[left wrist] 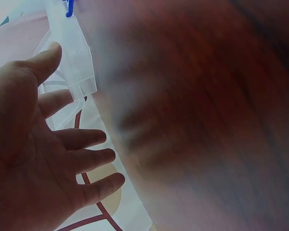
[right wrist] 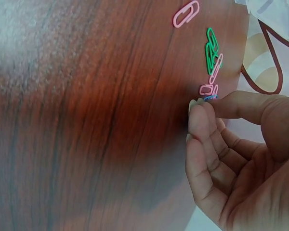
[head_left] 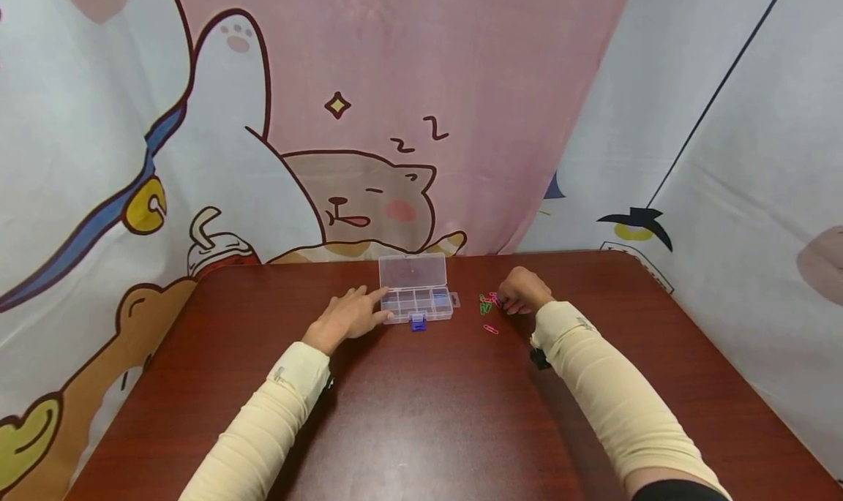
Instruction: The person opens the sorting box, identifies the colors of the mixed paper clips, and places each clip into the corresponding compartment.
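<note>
A clear plastic compartment box (head_left: 400, 316) with a raised lid (head_left: 413, 272) and a blue latch (head_left: 418, 324) stands on the table. My left hand (head_left: 351, 314) is at its left end, fingers spread and fairly straight, with thumb and forefinger right at the box wall (left wrist: 79, 57). To the right of the box my right hand (right wrist: 231, 139) pinches a blue paper clip (right wrist: 210, 97) between thumb and fingertips, low over the table. Close by lie green paper clips (right wrist: 210, 50) and pink paper clips (right wrist: 216, 70). A single pink paper clip (head_left: 490, 329) lies nearer me.
Something blue (head_left: 440, 295) shows in a back right compartment of the box. The brown wooden table (head_left: 408, 406) reaches to a cartoon-printed curtain (head_left: 500, 121) behind it. A hanging tab (head_left: 454, 299) juts from the box's right end.
</note>
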{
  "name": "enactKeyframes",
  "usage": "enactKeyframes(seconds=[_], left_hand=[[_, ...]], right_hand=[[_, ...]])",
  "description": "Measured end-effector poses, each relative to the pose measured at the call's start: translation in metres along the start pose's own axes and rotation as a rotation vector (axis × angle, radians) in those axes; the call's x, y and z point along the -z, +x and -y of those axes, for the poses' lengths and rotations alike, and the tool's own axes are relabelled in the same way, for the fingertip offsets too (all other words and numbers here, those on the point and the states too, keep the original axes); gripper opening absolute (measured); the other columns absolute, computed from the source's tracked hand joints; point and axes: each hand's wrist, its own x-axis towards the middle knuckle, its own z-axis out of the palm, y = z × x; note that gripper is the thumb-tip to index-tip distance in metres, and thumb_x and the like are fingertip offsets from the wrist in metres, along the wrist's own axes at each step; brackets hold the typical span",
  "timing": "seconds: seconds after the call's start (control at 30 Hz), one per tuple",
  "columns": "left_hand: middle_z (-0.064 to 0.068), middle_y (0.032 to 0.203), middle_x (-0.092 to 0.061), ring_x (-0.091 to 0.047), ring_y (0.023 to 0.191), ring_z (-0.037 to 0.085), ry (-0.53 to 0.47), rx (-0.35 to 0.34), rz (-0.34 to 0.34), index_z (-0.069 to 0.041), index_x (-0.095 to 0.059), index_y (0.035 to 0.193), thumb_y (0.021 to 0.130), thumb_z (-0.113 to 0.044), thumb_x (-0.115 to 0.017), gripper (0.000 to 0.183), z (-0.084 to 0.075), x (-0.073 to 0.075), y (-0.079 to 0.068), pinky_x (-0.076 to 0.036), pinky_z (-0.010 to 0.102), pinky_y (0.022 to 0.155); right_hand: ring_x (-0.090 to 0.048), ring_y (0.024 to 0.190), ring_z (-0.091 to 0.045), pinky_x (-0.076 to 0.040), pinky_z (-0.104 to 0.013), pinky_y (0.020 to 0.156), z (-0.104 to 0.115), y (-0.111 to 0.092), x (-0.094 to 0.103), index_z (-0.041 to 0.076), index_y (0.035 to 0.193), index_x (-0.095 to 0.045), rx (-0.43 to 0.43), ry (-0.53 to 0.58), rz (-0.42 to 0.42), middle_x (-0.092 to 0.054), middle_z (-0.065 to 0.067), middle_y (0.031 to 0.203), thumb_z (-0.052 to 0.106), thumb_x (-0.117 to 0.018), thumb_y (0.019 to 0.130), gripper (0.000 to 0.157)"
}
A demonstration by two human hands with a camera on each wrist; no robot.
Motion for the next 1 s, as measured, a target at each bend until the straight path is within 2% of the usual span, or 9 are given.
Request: enactKeyframes(seconds=[0.27, 0.47, 0.63, 0.83, 1.0], left_hand=[[0.023, 0.15, -0.039, -0.036, 0.138, 0.042, -0.001, 0.004, 0.006, -0.024, -0.034, 0.153, 0.097, -0.051, -0.05, 0.064, 0.0, 0.0, 0.0, -0.031, 0.064, 0.106], [0.023, 0.149, -0.04, -0.038, 0.137, 0.042, -0.004, -0.001, 0.002, -0.024, -0.035, 0.153, 0.097, -0.051, -0.051, 0.064, 0.0, -0.002, -0.001, -0.032, 0.064, 0.105], [0.022, 0.149, -0.04, -0.038, 0.136, 0.041, -0.007, 0.002, 0.0, -0.024, -0.035, 0.153, 0.097, -0.052, -0.051, 0.064, 0.0, -0.001, 0.0, -0.032, 0.064, 0.105], [0.022, 0.15, -0.039, -0.036, 0.138, 0.042, -0.004, 0.006, 0.009, -0.023, -0.034, 0.153, 0.098, -0.051, -0.05, 0.064, 0.0, 0.001, -0.001, -0.031, 0.064, 0.106], [0.022, 0.15, -0.039, -0.036, 0.138, 0.041, -0.005, 0.01, 0.01, -0.024, -0.034, 0.153, 0.097, -0.051, -0.05, 0.064, 0.0, 0.0, 0.0, -0.03, 0.064, 0.106]], right_hand=[[-0.07, 0.064, -0.018, -0.057, -0.037, 0.064, -0.006, -0.009, 0.005, 0.0, 0.079, -0.072, 0.083, 0.073, 0.029, -0.071, -0.009, 0.072, 0.013, -0.061, 0.084, 0.017], [-0.067, 0.059, -0.018, -0.057, -0.038, 0.063, -0.005, -0.004, 0.004, -0.001, 0.077, -0.069, 0.111, 0.168, 0.049, -0.068, -0.008, 0.066, 0.009, -0.063, 0.082, 0.013], [-0.068, 0.057, -0.018, -0.058, -0.04, 0.065, 0.01, -0.007, 0.004, -0.002, 0.078, -0.069, 0.152, 0.231, 0.055, -0.068, -0.008, 0.064, 0.009, -0.065, 0.082, 0.013], [-0.069, 0.058, -0.016, -0.058, -0.041, 0.071, 0.037, -0.019, -0.005, -0.001, 0.079, -0.07, 0.195, 0.234, 0.082, -0.069, -0.007, 0.065, 0.01, -0.065, 0.083, 0.013], [-0.068, 0.055, -0.014, -0.057, -0.035, 0.063, 0.058, -0.024, -0.014, -0.002, 0.079, -0.071, 0.204, 0.244, 0.116, -0.069, -0.006, 0.063, 0.01, -0.066, 0.082, 0.013]])
